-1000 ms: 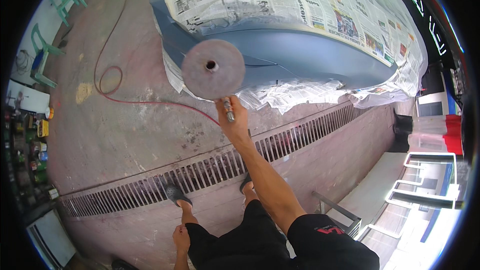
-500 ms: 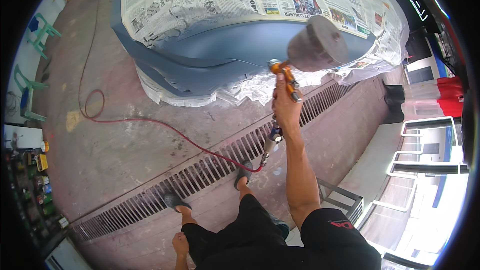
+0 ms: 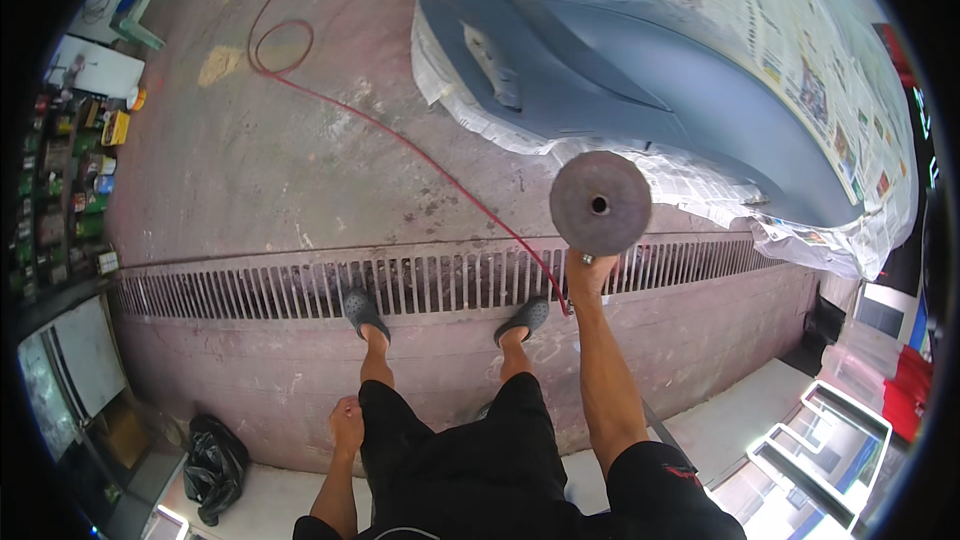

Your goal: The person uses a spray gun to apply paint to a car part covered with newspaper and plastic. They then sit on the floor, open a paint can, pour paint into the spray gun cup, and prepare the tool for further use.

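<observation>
My right hand (image 3: 590, 275) grips a spray gun, mostly hidden under its round grey cup (image 3: 605, 180), whose top with a dark centre faces me. A red hose (image 3: 440, 170) runs from below that hand across the floor. Beyond the cup is a blue-grey painted vehicle panel (image 3: 750, 130), masked around with newspaper (image 3: 820, 100) and paper sheeting (image 3: 470, 130); the cup overlaps its lower edge in the view. My left hand (image 3: 347, 425) hangs beside my thigh with its fingers curled; anything inside is hidden.
My feet in dark clogs stand at a long floor grate (image 3: 230, 288). At left are shelves of cans (image 3: 85, 180), a green chair (image 3: 140, 10), a white cabinet (image 3: 85, 360) and a black bag (image 3: 213, 465). Red cloth (image 3: 905, 395) and white frames are at right.
My view has turned, shifting the panel right and the grate flatter. Since half a second ago the spray gun has come lower, its cup top now facing me. My left hand stays by my thigh.
</observation>
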### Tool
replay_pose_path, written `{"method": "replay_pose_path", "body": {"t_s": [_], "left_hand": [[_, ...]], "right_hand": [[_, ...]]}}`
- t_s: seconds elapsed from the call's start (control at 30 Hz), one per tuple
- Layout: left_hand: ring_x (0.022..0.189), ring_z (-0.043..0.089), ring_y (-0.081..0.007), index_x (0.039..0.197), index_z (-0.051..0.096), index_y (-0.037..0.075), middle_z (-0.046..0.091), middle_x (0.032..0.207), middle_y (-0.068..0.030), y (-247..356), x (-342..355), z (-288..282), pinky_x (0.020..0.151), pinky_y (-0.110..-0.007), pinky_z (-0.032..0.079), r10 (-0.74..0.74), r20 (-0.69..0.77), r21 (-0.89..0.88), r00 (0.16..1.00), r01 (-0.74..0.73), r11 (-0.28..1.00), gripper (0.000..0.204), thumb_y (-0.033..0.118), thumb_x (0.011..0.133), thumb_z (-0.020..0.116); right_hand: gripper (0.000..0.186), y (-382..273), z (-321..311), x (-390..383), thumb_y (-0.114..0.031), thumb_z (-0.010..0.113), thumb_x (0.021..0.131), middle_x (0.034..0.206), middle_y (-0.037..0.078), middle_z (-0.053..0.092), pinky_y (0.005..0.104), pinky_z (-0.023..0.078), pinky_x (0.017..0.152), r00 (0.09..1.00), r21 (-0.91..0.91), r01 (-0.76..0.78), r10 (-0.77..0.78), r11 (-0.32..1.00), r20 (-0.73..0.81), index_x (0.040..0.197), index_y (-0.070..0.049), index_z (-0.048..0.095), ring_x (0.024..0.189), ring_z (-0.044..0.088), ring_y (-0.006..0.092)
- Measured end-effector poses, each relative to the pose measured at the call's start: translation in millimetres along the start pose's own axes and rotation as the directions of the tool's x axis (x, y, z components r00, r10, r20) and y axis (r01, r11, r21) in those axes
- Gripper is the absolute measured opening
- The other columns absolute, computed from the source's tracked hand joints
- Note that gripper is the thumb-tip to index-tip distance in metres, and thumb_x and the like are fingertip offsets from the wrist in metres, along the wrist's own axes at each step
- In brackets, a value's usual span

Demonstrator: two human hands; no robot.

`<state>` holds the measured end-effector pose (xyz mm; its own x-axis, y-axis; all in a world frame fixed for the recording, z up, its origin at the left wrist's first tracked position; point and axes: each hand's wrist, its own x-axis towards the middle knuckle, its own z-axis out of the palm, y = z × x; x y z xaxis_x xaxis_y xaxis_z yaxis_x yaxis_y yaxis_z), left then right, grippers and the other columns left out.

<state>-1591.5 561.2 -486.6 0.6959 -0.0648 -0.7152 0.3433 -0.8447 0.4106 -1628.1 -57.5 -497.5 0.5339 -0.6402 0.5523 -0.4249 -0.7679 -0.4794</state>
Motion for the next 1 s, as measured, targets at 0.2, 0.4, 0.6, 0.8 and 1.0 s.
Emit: {"method": "replay_pose_path", "body": {"t_s": [0.2,0.4,0.6,0.8,1.0], "left_hand": [[0.088,0.077,-0.0263,0.121,0.079,-0.003,0.082,0.099,-0.0175,-140,11,-36,0.083,-0.040,0.060,-0.093,-0.039,0.010,0.995,0.094,0.996,0.031,0.019,0.107,0.063],[0.102,0.080,-0.0371,0.121,0.079,-0.001,0.082,0.108,-0.0247,-202,45,-118,0.090,-0.046,0.061,-0.202,0.134,0.095,0.970,0.190,0.977,0.031,0.020,0.106,0.062],[0.094,0.080,-0.0412,0.121,0.079,-0.001,0.082,0.101,-0.0248,-254,87,-206,0.084,-0.047,0.060,-0.125,0.085,0.204,0.989,0.105,0.973,0.031,0.023,0.107,0.065],[0.086,0.080,-0.0358,0.117,0.080,-0.001,0.082,0.093,-0.0213,-294,100,-237,0.078,-0.046,0.061,-0.384,0.169,0.209,0.908,0.347,0.914,0.028,0.019,0.106,0.064],[0.082,0.077,-0.0245,0.121,0.079,-0.004,0.081,0.095,-0.0167,-218,154,-244,0.075,-0.039,0.061,-0.380,0.295,0.050,0.876,0.383,0.922,0.028,0.014,0.106,0.062]], "right_hand": [[0.046,-70,108,-31,0.001,0.075,0.090,0.111,0.027,0.072,0.0567,0.056,0.081,0.903,0.201,-0.149,0.050,0.968,0.427,0.134,-0.002,0.062,0.097,0.071,0.0530],[0.030,-130,179,-64,-0.009,0.073,0.098,0.105,0.030,0.073,0.0610,0.056,0.076,0.830,-0.128,-0.414,0.431,0.901,0.355,0.125,-0.003,0.061,0.093,0.073,0.0539],[0.039,-135,238,-83,-0.032,0.072,0.112,0.106,0.030,0.075,0.0623,0.054,0.080,0.869,-0.252,-0.479,0.495,0.841,-0.001,0.127,0.002,0.060,0.094,0.072,0.0550],[0.036,-134,305,-65,-0.035,0.071,0.112,0.101,0.031,0.077,0.0622,0.054,0.078,0.822,-0.349,-0.526,0.569,0.775,0.026,0.122,-0.001,0.061,0.091,0.073,0.0557],[0.034,-135,396,-15,-0.036,0.073,0.111,0.089,0.028,0.077,0.0592,0.057,0.073,0.761,-0.280,-0.550,0.610,0.787,0.220,0.112,-0.003,0.065,0.085,0.075,0.0548]]}}
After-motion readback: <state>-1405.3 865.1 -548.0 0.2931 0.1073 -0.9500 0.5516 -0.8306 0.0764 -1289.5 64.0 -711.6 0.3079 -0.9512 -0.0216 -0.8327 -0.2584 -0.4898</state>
